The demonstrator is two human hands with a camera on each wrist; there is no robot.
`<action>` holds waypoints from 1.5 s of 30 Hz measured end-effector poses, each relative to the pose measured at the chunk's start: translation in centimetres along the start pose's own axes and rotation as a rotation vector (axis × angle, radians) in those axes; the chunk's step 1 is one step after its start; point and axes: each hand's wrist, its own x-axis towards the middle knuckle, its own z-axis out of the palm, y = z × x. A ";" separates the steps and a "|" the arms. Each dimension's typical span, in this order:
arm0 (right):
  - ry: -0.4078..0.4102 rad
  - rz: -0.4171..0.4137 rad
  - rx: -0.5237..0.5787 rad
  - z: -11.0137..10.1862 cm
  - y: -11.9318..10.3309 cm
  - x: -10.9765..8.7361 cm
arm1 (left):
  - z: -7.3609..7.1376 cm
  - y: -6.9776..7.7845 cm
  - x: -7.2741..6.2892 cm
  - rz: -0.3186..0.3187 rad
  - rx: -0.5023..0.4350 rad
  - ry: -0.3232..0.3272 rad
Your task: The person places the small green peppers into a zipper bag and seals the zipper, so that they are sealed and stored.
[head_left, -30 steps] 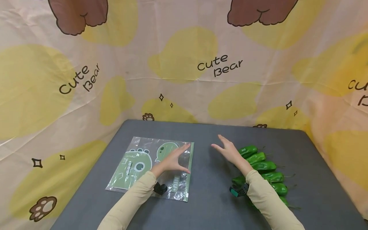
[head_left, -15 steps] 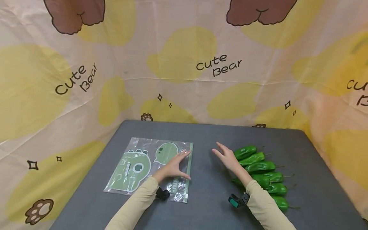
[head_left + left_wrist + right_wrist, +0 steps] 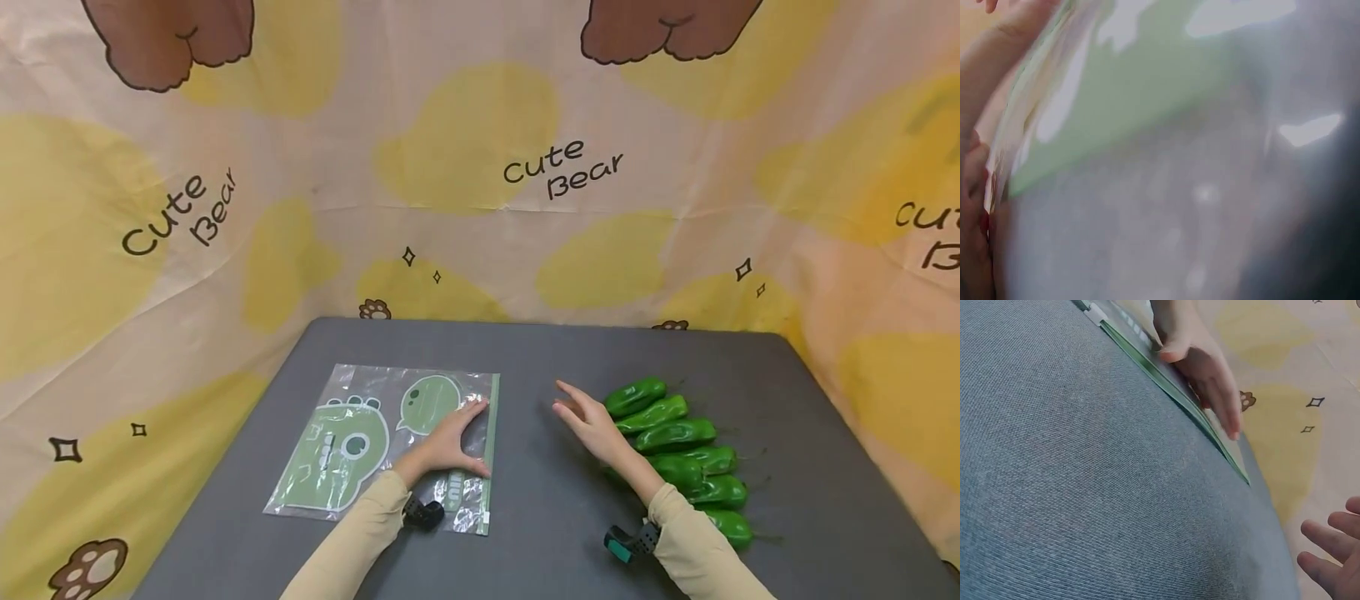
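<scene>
A clear plastic zip bag with green cartoon prints lies flat at the left of the table. Over its right part my left hand spreads thumb and fingers apart, near the green zip strip. Whether that hand touches the plastic, I cannot tell. Blurred plastic with a green print fills most of the left wrist view. To the right, my right hand is held with fingers extended and nothing in it, beside several green peppers. The forearm and hand hide some of the peppers.
The grey table has a printed cloth hanging behind it and at both sides. A white slider sits at one end of the bag's zip strip. The peppers lie in a row, stems pointing right.
Both hands have come slightly nearer to me, the right one more, and its fingers point less upward. The view has shifted a little. Bag and peppers have stayed put.
</scene>
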 end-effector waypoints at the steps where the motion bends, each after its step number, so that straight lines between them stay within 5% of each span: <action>1: 0.000 0.003 -0.001 0.1 0.0 -0.2 | 0.1 0.0 -0.2 0.011 0.043 -0.012; 5: 0.001 0.005 -0.025 0.6 0.1 -0.5 | 0.4 -0.2 -0.9 0.036 0.159 -0.031; 11: -0.030 0.001 -0.048 0.9 0.4 -0.3 | 0.6 -0.6 -0.6 0.041 0.198 -0.046; 20: -0.057 0.017 -0.089 1.1 -1.2 -0.7 | 0.7 -0.6 -0.3 0.028 0.205 -0.036; 23: -0.049 0.008 -0.089 1.7 0.4 -0.6 | 0.7 -0.4 -0.3 0.027 0.207 -0.023; 33: -0.076 -0.073 -0.060 4.2 0.6 -0.9 | 0.9 0.5 -0.1 0.013 0.193 -0.019; 38: -0.090 -0.069 0.042 5.6 0.8 -0.8 | 0.8 0.7 0.1 0.018 0.193 -0.025; 45: -0.215 -0.065 0.240 6.7 -1.1 -1.1 | 0.9 0.4 -0.4 0.016 0.192 -0.040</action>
